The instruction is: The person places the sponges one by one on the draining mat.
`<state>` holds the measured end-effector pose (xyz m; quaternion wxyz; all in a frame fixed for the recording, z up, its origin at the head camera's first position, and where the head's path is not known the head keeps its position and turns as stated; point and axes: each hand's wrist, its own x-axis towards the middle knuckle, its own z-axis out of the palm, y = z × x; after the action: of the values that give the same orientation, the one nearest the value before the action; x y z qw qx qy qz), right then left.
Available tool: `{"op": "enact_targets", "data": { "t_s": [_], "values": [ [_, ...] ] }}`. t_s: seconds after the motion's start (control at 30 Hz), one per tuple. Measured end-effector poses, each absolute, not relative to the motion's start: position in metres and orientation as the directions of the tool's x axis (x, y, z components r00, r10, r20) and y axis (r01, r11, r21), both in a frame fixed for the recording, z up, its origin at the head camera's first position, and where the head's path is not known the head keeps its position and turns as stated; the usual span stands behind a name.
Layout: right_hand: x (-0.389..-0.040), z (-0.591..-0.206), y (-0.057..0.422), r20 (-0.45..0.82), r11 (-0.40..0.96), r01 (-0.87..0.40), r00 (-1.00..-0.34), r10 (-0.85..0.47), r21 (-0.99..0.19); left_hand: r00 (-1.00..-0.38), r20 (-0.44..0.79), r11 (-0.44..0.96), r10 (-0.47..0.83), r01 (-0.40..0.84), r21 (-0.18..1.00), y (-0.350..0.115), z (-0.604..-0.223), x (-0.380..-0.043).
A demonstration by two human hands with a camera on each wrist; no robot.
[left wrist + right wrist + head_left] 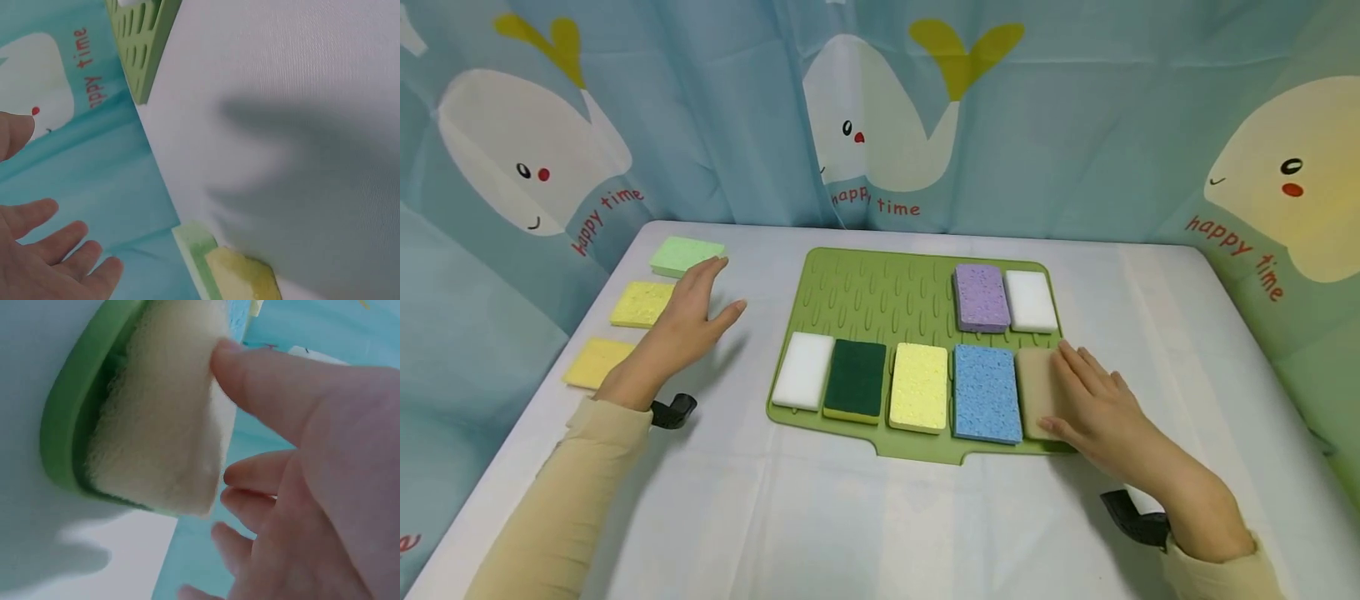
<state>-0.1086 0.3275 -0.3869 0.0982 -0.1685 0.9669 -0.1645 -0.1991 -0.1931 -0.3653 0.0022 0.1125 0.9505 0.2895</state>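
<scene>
My right hand (1101,408) is at the beige sponge (1036,392), which lies flat at the front right corner of the green mat (842,287). Seen from the right wrist, the thumb (234,362) meets the edge of this beige sponge (165,419), while the fairly straight fingers lie along its side; whether they touch it is unclear. Over the table's left side hovers my left hand (681,325), fingers spread and holding nothing. Nearest to it are a light green sponge (685,254) and a yellow sponge (642,303), partly behind the hand.
Along the mat's front row lie a white sponge (802,371), a dark green scouring sponge (854,379), a yellow sponge (919,387) and a blue sponge (987,392). Behind them are a purple sponge (982,297) and another white sponge (1032,302). A yellow-orange sponge (597,361) lies far left.
</scene>
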Motion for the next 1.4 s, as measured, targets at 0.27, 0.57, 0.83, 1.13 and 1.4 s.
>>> {"op": "enact_targets", "data": {
  "t_s": [0.27, 0.57, 0.83, 1.13, 1.4],
  "values": [
    [-0.107, -0.384, 0.323, -0.143, 0.870, -0.330, -0.904, -0.403, -0.367, -0.982, 0.057, 0.815, 0.181, 0.182, 0.550, -0.205, -0.359, -0.192],
    [-0.106, -0.389, 0.324, -0.226, 0.873, -0.282, -0.892, -0.392, -0.398, -0.986, 0.102, 0.817, 0.133, 0.167, 0.552, -0.230, -0.357, -0.179],
    [-0.105, -0.389, 0.321, -0.245, 0.877, -0.243, -0.898, -0.364, -0.414, -0.998, 0.045, 0.844, 0.046, 0.063, 0.533, -0.252, -0.360, -0.165],
    [-0.103, -0.396, 0.320, -0.229, 0.882, -0.261, -0.901, -0.369, -0.392, -1.000, -0.017, 0.870, 0.005, -0.004, 0.493, -0.260, -0.372, -0.158],
    [-0.103, -0.398, 0.321, -0.220, 0.875, -0.268, -0.900, -0.376, -0.404, -0.993, -0.085, 0.897, -0.080, -0.109, 0.428, -0.271, -0.379, -0.153]
  ]
}}
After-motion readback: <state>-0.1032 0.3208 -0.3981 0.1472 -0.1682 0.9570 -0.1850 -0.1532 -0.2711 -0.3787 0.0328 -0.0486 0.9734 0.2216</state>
